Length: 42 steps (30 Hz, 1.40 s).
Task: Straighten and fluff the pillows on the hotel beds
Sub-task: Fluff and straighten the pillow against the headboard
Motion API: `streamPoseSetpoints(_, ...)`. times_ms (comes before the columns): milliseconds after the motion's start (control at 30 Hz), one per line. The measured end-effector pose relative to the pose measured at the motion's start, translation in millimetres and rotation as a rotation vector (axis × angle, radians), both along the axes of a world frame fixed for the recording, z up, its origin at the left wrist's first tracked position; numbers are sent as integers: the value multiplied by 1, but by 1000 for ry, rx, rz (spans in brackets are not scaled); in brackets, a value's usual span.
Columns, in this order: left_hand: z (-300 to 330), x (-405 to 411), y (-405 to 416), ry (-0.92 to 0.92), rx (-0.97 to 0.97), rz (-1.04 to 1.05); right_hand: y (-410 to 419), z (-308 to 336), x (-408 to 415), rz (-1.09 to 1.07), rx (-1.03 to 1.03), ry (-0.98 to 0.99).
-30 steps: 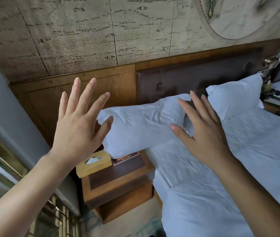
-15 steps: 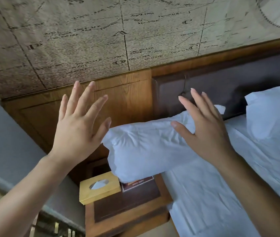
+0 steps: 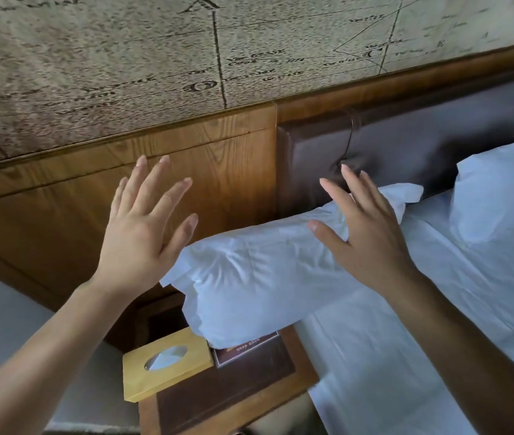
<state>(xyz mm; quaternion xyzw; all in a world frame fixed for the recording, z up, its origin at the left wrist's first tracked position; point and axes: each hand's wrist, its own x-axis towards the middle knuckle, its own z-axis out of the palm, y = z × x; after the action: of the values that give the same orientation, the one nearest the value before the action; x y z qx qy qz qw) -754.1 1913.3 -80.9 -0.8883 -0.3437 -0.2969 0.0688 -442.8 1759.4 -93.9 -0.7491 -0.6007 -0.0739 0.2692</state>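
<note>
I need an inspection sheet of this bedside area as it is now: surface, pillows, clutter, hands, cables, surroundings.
Surface: bed with white sheet, lightly creased.
Job's things: near pillow wrinkled, lying along the headboard, its left end hanging over the nightstand; second pillow at right, partly out of frame.
Clutter: tissue box and a dark card on the nightstand; the pillow covers part of the card.
Hands: left hand open, in the air left of the pillow; right hand open, over the pillow's far end, contact unclear.
Cables: nothing seen.
Surroundings: padded headboard, wood panel, map wallpaper.
</note>
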Motion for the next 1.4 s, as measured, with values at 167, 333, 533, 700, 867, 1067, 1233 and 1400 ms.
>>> streamPoseSetpoints(167,-16,8,43,27,-37,-34,35,-13,8,-36,-50,-47)
streamPoseSetpoints(333,-48,26,62,-69,-105,-96,71,-46,23,-37,-117,9)
streamPoseSetpoints(533,-99,45,74,0,-201,-27,126,-102,39,71,-246,30)
streamPoseSetpoints(700,-135,45,74,147,-368,201,164,-140,41,192,-321,43)
streamPoseSetpoints(867,-167,45,77,158,-530,343,187,-178,51,286,-481,37)
streamPoseSetpoints(1067,-205,69,64,-28,-832,374,182,-207,62,309,-610,49)
streamPoseSetpoints(1233,-220,81,56,-251,-967,469,174,-211,66,322,-385,-26)
streamPoseSetpoints(1400,-214,80,61,-256,-1046,485,171,-196,74,389,-247,21)
